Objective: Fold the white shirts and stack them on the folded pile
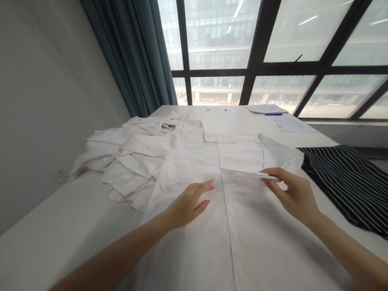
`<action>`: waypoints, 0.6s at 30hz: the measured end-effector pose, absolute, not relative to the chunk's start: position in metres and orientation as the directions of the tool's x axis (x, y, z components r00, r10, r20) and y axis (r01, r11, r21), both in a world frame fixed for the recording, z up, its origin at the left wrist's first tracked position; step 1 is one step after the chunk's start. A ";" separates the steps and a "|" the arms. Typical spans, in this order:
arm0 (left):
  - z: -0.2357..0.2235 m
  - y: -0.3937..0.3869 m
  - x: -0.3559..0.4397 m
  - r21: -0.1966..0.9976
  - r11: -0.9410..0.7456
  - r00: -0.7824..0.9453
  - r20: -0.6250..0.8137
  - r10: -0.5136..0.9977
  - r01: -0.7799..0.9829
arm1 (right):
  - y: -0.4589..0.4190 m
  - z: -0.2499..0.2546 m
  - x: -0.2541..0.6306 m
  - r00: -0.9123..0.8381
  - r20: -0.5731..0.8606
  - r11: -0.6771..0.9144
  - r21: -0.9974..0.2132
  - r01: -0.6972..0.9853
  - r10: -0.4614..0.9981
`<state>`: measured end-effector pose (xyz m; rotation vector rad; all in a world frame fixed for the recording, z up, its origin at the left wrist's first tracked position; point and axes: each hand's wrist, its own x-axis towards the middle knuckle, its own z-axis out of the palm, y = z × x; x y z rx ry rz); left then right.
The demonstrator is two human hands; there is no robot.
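A white shirt lies spread front side up, its collar toward the far end and a front seam running down the middle. Over the shirt, just left of that seam, is my left hand, fingers apart and holding nothing; whether it touches the cloth I cannot tell. My right hand pinches a fold of the shirt's right side between thumb and fingers, lifting it a little. A short sleeve lies beyond that hand.
Crumpled white garments lie heaped on the left of the white table. Black striped fabric rests at the right edge. Papers and a blue pen are at the far end, before the windows. A dark curtain hangs behind.
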<state>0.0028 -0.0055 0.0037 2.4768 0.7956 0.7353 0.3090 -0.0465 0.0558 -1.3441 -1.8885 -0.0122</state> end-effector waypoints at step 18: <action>0.012 -0.015 0.009 0.979 0.187 0.621 -0.100 0.778 -0.077 | -0.071 0.075 0.278 -0.616 0.440 0.756 -0.352 0.551 0.654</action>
